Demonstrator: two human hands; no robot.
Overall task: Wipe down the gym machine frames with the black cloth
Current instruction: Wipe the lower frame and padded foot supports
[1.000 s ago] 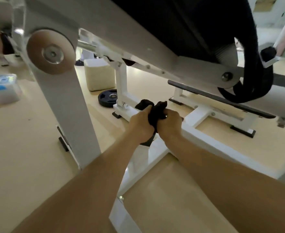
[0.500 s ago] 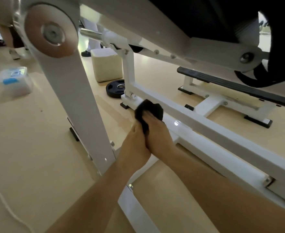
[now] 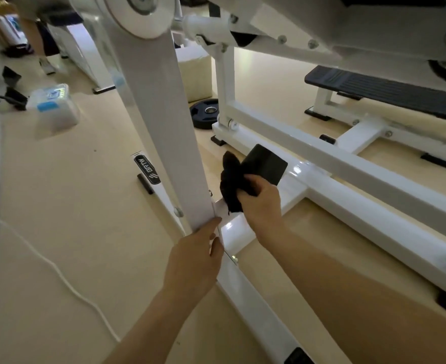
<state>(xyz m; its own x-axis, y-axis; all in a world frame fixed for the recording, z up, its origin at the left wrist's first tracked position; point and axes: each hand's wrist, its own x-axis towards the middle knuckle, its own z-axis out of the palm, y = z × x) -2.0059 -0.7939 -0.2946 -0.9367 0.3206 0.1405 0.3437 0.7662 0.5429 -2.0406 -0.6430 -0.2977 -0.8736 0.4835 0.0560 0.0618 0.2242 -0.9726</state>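
1. Head view, the hands: the right hand [image 3: 261,206] gripped the black cloth [image 3: 232,185], fingers curled round the bunched fabric. The cloth hung from the fist just above the joint where the white upright [image 3: 164,132] met the low base beam [image 3: 348,203].
2. A flat black rectangular piece [image 3: 266,164] stood just beyond the right fingers, over the beam. Whether it was a folded part of the cloth or a separate thing could not be told.
3. The left hand [image 3: 195,261] held nothing. Its fingers lay fairly straight and close together, the tips touching the lower edge of the upright near a bolt head [image 3: 177,212].
4. Same view, the machine: the upright sloped up to a round pivot disc [image 3: 140,11] at the top of the picture. A black label [image 3: 147,168] reading BRTW sat on the foot behind the upright. The base beam was glossy and ran off to the right, with a second white rail [image 3: 321,151] behind it.
5. Same view, the surroundings: a black weight plate [image 3: 206,112] lay flat on the pale floor [image 3: 85,206], just in front of a beige cube [image 3: 194,72]. A clear plastic box [image 3: 55,109] with a blue label stood to the left, and a white cable [image 3: 58,274] trailed across the floor. A flat bench [image 3: 384,90] with a black pad stood at the right. Another person's legs [image 3: 40,35] showed at the top left.
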